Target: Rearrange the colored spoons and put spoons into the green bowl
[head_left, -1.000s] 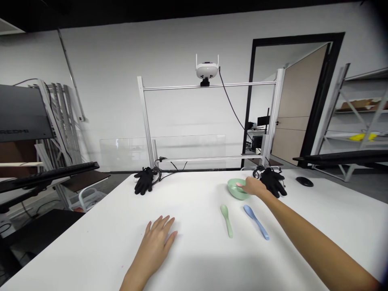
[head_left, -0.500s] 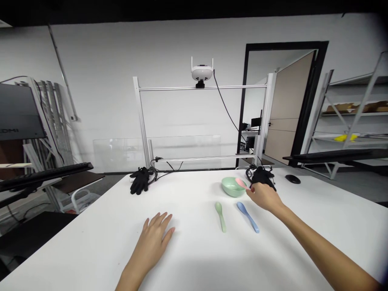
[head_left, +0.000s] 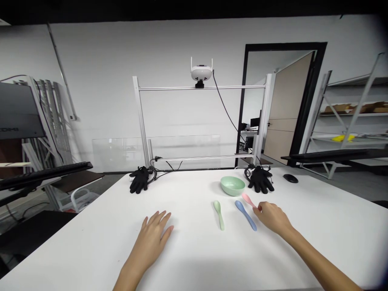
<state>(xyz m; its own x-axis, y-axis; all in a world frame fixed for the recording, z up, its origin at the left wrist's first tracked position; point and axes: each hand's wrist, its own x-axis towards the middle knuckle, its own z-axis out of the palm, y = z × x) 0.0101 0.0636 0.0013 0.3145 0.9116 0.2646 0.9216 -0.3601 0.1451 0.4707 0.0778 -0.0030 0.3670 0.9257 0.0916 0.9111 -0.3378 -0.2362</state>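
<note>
My right hand (head_left: 273, 216) pinches the handle end of a pink spoon (head_left: 248, 199), whose bowl points toward the far left. Part of that handle is hidden by my fingers. Just left of it lies a blue spoon (head_left: 245, 215) on the white table (head_left: 194, 250), and farther left a light green spoon (head_left: 218, 215). Behind the spoons stands a green bowl (head_left: 232, 186); nothing shows inside it. On the left side of the table my left hand (head_left: 153, 234) rests with fingers spread, holding nothing.
A black glove (head_left: 260, 180) lies right of the bowl, with another black glove (head_left: 140, 180) at the far left. Near the right edge sits a computer mouse (head_left: 290, 178). A metal frame (head_left: 200, 87) carrying a white camera device (head_left: 201, 73) rises behind the table.
My right hand has drawn the pink spoon from over the green bowl, back toward me and slightly right, to beside the blue spoon. My left hand has stayed nearly still.
</note>
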